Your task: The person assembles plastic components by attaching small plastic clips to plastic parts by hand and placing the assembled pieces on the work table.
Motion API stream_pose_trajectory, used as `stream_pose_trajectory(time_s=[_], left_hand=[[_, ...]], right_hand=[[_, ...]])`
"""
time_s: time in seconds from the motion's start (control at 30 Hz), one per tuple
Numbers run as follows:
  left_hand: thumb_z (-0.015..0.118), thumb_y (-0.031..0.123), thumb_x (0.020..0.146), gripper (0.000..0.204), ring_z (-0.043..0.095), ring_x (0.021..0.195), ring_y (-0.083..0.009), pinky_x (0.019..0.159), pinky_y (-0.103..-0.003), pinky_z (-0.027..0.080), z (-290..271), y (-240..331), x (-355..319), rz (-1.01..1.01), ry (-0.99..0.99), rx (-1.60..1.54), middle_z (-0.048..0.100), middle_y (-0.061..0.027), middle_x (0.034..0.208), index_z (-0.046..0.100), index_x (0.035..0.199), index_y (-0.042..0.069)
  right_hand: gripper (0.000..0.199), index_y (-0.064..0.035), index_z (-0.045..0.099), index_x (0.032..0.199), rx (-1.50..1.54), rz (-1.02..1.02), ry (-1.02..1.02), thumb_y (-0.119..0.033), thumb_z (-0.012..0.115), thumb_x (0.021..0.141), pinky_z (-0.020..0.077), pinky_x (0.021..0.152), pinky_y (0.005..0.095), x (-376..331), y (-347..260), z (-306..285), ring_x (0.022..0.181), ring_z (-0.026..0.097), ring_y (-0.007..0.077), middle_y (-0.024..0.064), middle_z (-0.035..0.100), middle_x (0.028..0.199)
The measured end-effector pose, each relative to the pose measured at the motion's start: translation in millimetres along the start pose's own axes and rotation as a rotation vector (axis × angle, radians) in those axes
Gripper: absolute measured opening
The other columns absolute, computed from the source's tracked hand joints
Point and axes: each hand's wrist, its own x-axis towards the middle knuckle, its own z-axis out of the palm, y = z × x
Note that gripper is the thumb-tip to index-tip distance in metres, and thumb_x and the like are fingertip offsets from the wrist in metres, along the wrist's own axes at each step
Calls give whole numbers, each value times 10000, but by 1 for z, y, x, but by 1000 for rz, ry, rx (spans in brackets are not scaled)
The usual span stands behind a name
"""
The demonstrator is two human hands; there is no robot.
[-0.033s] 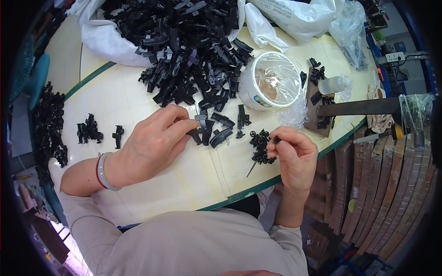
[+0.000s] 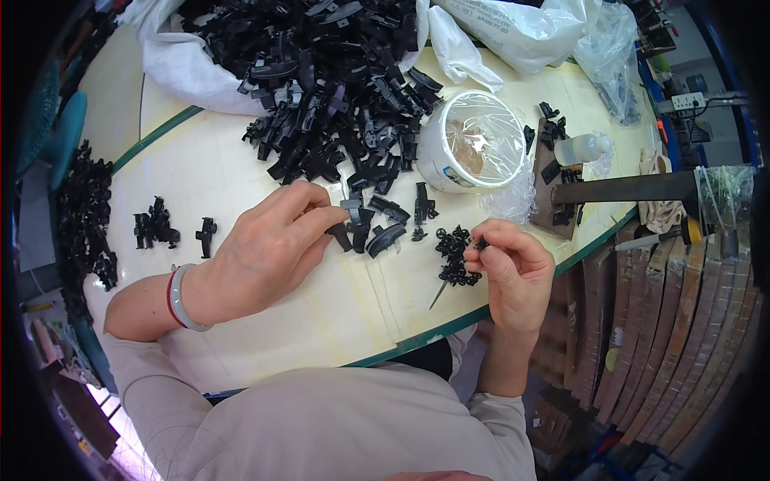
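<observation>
My left hand (image 2: pixel 277 244) has its fingers bent around a curved black plastic part (image 2: pixel 340 236) on the table, beside several similar curved parts (image 2: pixel 387 239). Its thumb and fingertips are partly hidden behind the knuckles. In my right hand (image 2: pixel 513 264), thumb and fingers pinch a small black plastic piece (image 2: pixel 481 244). That hand hovers at the right edge of a little heap of small black ring-like pieces (image 2: pixel 454 255). A thin dark rod (image 2: pixel 437 295) sticks out from this heap. Left of my left hand lie a single black part (image 2: pixel 206 237) and a small cluster of joined-looking parts (image 2: pixel 157 224).
A big pile of black parts (image 2: pixel 313 104) spills from a white sack (image 2: pixel 188 76) at the back. A white tub (image 2: pixel 433 148) with plastic film stands right of it. Beyond are a clear bottle (image 2: pixel 579 149) and a metal bar (image 2: pixel 626 187). More black parts (image 2: pixel 87 216) line the left edge.
</observation>
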Motion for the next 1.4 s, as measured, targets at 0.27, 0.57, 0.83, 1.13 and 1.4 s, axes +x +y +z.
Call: stream_pose_trajectory(time_s=[0.27, 0.57, 0.83, 1.13, 1.4], left_hand=[[699, 83, 736, 365, 554, 803, -267, 683, -321, 468, -4, -2, 2, -97, 12, -134, 531, -125, 972, 552, 1061, 5], [727, 70, 686, 345, 532, 850, -261, 717, -326, 451, 1, -5, 3, -97, 1, -115, 517, -109, 917, 561, 982, 9], [712, 57, 710, 302, 541, 799, -252, 669, -330, 452, -2, 1, 0, -67, 70, -191, 545, -104, 883, 582, 980, 19], [713, 76, 704, 195, 553, 714, -247, 620, -328, 444, 2, -6, 0, -1, 103, -167, 575, -84, 766, 622, 871, 33], [716, 105, 716, 202, 554, 685, -226, 605, -311, 449, 3, -12, -1, -69, 113, -106, 571, -72, 756, 630, 880, 25]], right_hand=[[180, 85, 609, 952, -280, -169, 79, 130, 553, 788, 559, 713, 291, 1, -5, 5, 816, 640, 220, 176, 590, 974], [215, 52, 650, 894, -736, -482, 101, 150, 641, 703, 475, 781, 260, 25, -32, 9, 866, 615, 188, 148, 654, 908], [195, 37, 658, 874, -803, -488, 15, 115, 675, 696, 500, 705, 245, 16, -24, 23, 795, 633, 173, 147, 660, 889], [247, 91, 613, 883, -1275, -776, -391, 72, 644, 639, 514, 650, 324, -4, 8, 36, 765, 618, 277, 168, 625, 911], [196, 144, 596, 873, -1488, -881, -602, 46, 583, 703, 537, 641, 316, -6, 23, 37, 766, 610, 294, 238, 594, 941]])
